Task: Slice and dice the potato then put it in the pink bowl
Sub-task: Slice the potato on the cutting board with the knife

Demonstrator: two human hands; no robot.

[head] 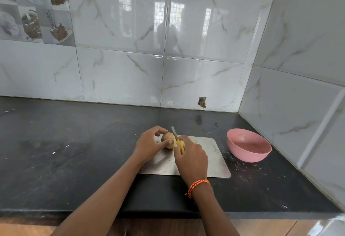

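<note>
On the flat steel cutting board (211,161) near the dark stone table's (74,151) back right corner, the left hand (149,145) pinches a brown-skinned potato (167,138) between fingers and thumb, while the right hand (192,158) grips a yellow-handled knife (177,139), blade in the potato; the round pink plastic bowl (248,147) sits just right of the board
</note>
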